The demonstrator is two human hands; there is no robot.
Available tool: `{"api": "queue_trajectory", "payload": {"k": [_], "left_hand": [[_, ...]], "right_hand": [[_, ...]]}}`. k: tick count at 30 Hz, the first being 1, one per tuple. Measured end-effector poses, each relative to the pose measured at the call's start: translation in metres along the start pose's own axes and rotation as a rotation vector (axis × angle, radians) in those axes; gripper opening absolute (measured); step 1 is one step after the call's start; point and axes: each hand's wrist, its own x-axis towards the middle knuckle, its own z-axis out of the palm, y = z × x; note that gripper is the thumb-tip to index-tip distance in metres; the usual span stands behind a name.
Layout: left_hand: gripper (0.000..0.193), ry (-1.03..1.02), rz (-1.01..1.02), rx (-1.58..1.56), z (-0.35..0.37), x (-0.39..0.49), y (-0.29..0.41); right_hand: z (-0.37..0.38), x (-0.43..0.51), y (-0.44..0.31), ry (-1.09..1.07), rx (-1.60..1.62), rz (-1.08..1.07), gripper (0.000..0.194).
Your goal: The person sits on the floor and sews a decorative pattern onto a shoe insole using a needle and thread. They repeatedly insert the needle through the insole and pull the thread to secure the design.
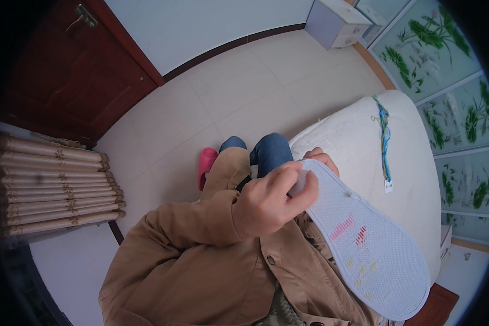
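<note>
A white mesh insole (385, 252) slants across my lap, its narrow end up by my hands. Pink and red stitches mark its middle, and small yellow stitches dot the wide end. My left hand (269, 199) has its fingers and thumb on the narrow end, at the near edge and upper face. My right hand (322, 158) is mostly hidden behind the insole; its fingers curl at the far edge of that same end. No needle can be made out. To the right, a skein of blue, green and yellow embroidery thread (384, 134) lies with a small white tag (388, 186) at one end.
The skein rests on a white padded cover (342, 130). Beyond are sliding doors with green leaf patterns (428, 34) and a white drawer cabinet (340, 24). A pink slipper (207, 167) is by my legs. Left are a gathered curtain (61, 183) and a reddish-brown door (73, 69).
</note>
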Motion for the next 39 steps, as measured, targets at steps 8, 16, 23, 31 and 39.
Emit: {"api": "queue_trajectory", "payload": {"k": [8,16,23,31,39], "left_hand": [[0.024,-0.009,-0.219,-0.227,-0.003,0.003,-0.017],[0.015,-0.043,-0.581,-0.445,-0.005,0.004,-0.035],[0.023,-0.066,-0.897,-1.02,-0.005,0.001,-0.035],[0.027,-0.052,-0.815,-1.208,-0.011,0.018,-0.043],[0.027,-0.091,-0.855,-1.298,-0.01,0.022,-0.047]], "right_hand": [[0.003,0.006,-0.043,-0.094,0.042,0.548,0.013],[0.011,-0.003,-0.01,0.014,-0.115,0.22,0.02],[0.013,0.003,-0.009,0.018,0.004,0.241,0.023],[0.016,0.007,-0.025,-0.144,0.441,0.539,0.023],[0.029,0.009,-0.032,-0.107,0.719,0.558,0.017]]}}
